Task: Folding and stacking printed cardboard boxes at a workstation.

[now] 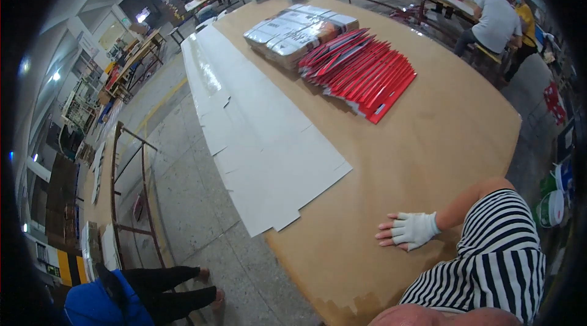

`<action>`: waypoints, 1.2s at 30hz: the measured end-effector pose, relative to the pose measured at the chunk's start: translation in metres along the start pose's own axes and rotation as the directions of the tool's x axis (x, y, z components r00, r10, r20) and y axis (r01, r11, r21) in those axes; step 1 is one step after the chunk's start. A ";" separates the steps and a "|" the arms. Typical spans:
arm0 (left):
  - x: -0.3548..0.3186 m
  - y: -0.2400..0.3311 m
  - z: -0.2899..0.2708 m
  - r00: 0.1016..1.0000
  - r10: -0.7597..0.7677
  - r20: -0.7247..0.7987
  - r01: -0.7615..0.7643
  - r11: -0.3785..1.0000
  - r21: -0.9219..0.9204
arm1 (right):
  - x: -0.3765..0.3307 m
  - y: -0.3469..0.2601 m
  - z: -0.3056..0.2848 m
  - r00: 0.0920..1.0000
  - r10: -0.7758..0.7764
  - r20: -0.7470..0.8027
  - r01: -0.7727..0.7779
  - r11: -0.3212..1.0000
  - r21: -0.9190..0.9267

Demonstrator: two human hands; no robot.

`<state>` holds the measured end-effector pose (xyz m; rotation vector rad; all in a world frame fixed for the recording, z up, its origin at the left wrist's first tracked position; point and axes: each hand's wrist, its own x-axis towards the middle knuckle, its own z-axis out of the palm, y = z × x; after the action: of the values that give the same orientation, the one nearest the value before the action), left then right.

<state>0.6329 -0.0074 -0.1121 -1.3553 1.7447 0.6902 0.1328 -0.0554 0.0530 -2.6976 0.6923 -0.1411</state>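
Small round white lamps (56,76) at the upper left give uneven light, glare streaks the flat white board sheets (263,136), and fisheye distortion bows the long tan wooden-toned tabletop (452,136).

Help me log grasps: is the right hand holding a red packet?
No, the right hand rests on the table, apart from the packets.

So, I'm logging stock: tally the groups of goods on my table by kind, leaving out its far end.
Fanned row of flat red packets: 1
Group of glossy, mostly white printed packs: 1
Spread of white cardboard sheets: 1
Total: 3 groups; single pieces overlap too much to count.
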 end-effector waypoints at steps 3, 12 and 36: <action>-0.030 -0.022 0.041 0.994 -0.081 0.069 0.083 0.996 -0.029 | 0.011 0.005 0.007 1.000 0.002 0.025 -0.001 0.998 -0.056; -0.089 -0.099 0.071 0.994 -0.111 0.003 0.109 0.981 0.158 | 0.049 -0.012 -0.003 0.944 0.326 0.051 -0.316 0.937 -0.150; -0.041 -0.189 -0.094 0.919 -0.393 -0.018 0.327 0.789 -0.520 | 0.050 -0.012 0.012 0.938 0.346 0.009 -0.343 0.932 -0.116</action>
<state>0.7937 -0.1140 -0.0170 -2.0735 1.3699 0.8971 0.1843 -0.0664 0.0468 -2.6243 1.1830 0.0283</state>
